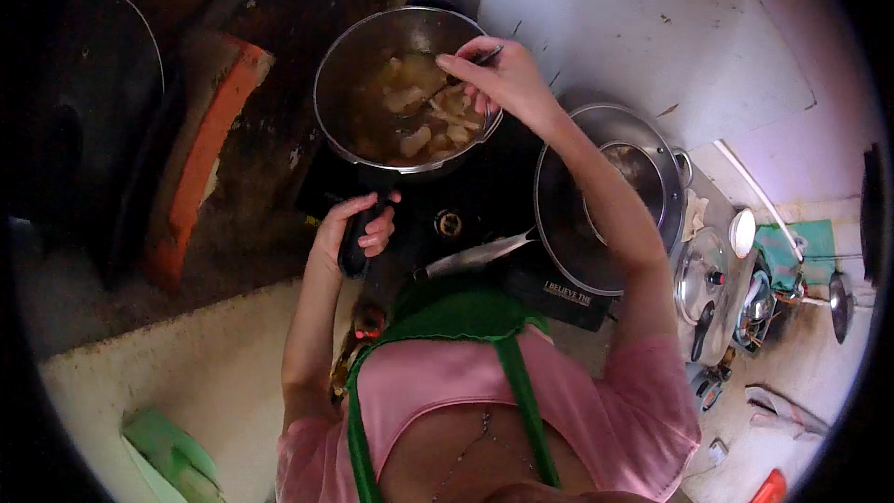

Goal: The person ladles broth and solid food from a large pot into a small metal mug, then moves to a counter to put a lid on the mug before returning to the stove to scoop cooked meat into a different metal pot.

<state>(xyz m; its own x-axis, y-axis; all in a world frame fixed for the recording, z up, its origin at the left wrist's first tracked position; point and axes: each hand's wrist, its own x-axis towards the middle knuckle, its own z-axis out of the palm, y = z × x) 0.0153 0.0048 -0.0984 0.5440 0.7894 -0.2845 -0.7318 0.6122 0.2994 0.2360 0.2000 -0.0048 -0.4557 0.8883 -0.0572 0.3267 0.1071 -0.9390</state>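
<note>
My left hand [363, 227] is closed around the black handle [356, 251] of a metal cooking pot [327, 122]. Pale pieces of food [417, 142] lie in brownish liquid inside the pot. Above the pot's right side, my right hand [485, 73] grips a thin metal utensil, probably a spoon [440, 89], whose lower end reaches into the food. The utensil's far end shows above my fingers. To the right, partly behind my right forearm, stands a wide metal pan [552, 237] with a smaller round vessel or lid inside its rim.
A gas burner [448, 223] shows beneath the pot on a dark stove. A metallic handle [482, 255] points left from the wide pan. At right are a glass lid [700, 279], a small white bowl [742, 232] and a green cloth [803, 241]. An orange-edged slab [209, 161] is at left.
</note>
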